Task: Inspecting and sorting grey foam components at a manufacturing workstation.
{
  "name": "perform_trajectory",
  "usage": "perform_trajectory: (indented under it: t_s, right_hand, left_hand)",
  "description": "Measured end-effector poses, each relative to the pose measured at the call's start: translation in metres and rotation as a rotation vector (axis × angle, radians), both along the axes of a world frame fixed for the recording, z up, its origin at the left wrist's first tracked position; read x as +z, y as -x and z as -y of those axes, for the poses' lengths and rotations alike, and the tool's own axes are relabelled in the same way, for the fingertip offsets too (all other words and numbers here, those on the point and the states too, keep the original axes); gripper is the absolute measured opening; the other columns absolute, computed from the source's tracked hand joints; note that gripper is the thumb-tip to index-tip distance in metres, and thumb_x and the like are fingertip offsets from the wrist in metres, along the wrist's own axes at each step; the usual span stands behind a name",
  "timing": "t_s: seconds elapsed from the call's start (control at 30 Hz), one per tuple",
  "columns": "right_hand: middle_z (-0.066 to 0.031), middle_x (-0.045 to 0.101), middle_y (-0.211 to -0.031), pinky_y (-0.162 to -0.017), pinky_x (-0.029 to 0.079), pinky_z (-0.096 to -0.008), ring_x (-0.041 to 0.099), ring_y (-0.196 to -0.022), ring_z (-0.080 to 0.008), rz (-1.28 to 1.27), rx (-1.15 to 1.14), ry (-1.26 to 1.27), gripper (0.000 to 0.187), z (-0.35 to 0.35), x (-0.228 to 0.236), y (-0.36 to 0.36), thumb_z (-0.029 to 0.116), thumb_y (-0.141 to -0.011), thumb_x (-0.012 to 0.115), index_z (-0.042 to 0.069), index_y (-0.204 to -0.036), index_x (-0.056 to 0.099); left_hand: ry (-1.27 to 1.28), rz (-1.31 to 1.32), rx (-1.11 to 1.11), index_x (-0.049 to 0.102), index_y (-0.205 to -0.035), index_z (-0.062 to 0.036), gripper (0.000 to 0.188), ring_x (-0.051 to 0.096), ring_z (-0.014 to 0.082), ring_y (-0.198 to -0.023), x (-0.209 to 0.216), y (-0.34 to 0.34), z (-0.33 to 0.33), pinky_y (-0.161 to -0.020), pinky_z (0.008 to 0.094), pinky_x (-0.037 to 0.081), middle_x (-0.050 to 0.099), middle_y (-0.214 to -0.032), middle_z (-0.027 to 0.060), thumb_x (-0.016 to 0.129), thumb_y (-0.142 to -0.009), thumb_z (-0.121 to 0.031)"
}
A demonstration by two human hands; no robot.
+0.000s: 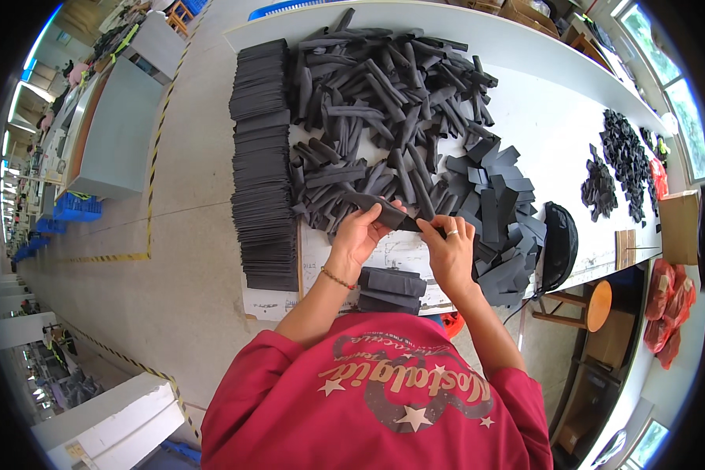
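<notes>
Over the near edge of the table, both my hands hold one dark grey tube-like sleeve [381, 215] of thin sheet material. My left hand [359, 236] grips its left part, thumb on top and fingers beneath. At its right end my right hand [451, 251] pinches a narrow black end; whether this is a separate piece inside the sleeve I cannot tell. Just beyond my hands lies a heap of similar curled dark sleeves [384, 94]. Flat black rectangular pieces [497, 204] are heaped to the right. A small stack of folded dark pieces [392, 291] rests between my forearms.
A long, tight row of stacked dark sheets [262, 157] lines the left edge of the white table [536, 98]. On the right are a black domed object [558, 247], small black pieces [627, 157] and a wooden stool [598, 305]. A raised white board [462, 25] borders the far side.
</notes>
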State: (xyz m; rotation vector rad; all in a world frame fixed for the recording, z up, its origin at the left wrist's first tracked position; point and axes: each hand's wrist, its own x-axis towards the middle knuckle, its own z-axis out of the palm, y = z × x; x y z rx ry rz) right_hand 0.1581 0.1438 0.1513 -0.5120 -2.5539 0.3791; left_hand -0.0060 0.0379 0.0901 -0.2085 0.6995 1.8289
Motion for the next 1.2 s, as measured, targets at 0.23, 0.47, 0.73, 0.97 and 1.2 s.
perform_trajectory:
  t_s: [0.23, 0.47, 0.73, 0.97, 1.2]
  right_hand:
    - [-0.0057, 0.055, -0.099, -0.081, 0.039, -0.0389, 0.052, -0.089, -0.0252, -0.032, -0.044, -0.056, 0.041, 0.016, 0.002, 0.009, 0.009, -0.073, 0.073, 0.011, -0.113, 0.065]
    - [-0.0178, 0.052, -0.112, -0.087, 0.046, -0.0435, 0.051, -0.104, -0.0371, -0.14, 0.038, 0.266, 0.063, 0.039, 0.004, 0.017, 0.0, -0.069, 0.074, 0.006, -0.127, 0.05]
    - [-0.0168, 0.053, -0.108, -0.085, 0.045, -0.0444, 0.054, -0.098, -0.0381, -0.112, 0.169, 0.268, 0.046, 0.028, -0.013, 0.019, 0.0, -0.066, 0.073, 0.004, -0.106, 0.05]
    - [-0.0139, 0.058, -0.1, -0.073, 0.051, -0.0419, 0.061, -0.089, -0.0346, -0.093, 0.187, 0.291, 0.026, 0.024, -0.004, 0.007, 0.002, -0.073, 0.072, 0.004, -0.095, 0.057]
    - [-0.0128, 0.061, -0.092, -0.067, 0.052, -0.0393, 0.063, -0.079, -0.0322, -0.131, 0.192, 0.286, 0.015, 0.023, -0.005, 0.003, 0.002, -0.075, 0.073, 0.002, -0.083, 0.06]
  left_hand:
    - [0.003, -0.184, 0.095, 0.047, -0.125, -0.0019, 0.033, 0.061, 0.0327, -0.111, 0.024, -0.028, -0.001, -0.099, 0.0412, 0.049, 0.059, -0.122, 0.0229, 0.057, -0.095, -0.009]
    - [-0.176, -0.185, 0.123, 0.053, -0.121, 0.0, 0.032, 0.062, 0.0261, -0.108, 0.036, -0.032, -0.01, -0.098, 0.0389, 0.046, 0.065, -0.111, 0.0167, 0.056, -0.098, -0.022]
    - [-0.181, -0.199, 0.205, 0.062, -0.106, 0.0001, 0.028, 0.063, 0.0217, -0.1, 0.022, -0.053, -0.012, -0.092, 0.0353, 0.047, 0.067, -0.105, 0.0139, 0.051, -0.1, -0.025]
    - [-0.084, -0.299, 0.267, 0.061, -0.108, -0.001, 0.03, 0.063, 0.0214, -0.1, 0.027, -0.042, -0.008, -0.087, 0.0336, 0.048, 0.068, -0.108, 0.0144, 0.054, -0.099, -0.028]
    - [0.034, -0.278, 0.37, 0.059, -0.106, 0.0014, 0.031, 0.065, 0.0216, -0.095, 0.03, -0.024, -0.004, -0.084, 0.033, 0.05, 0.069, -0.098, 0.0164, 0.059, -0.096, -0.028]
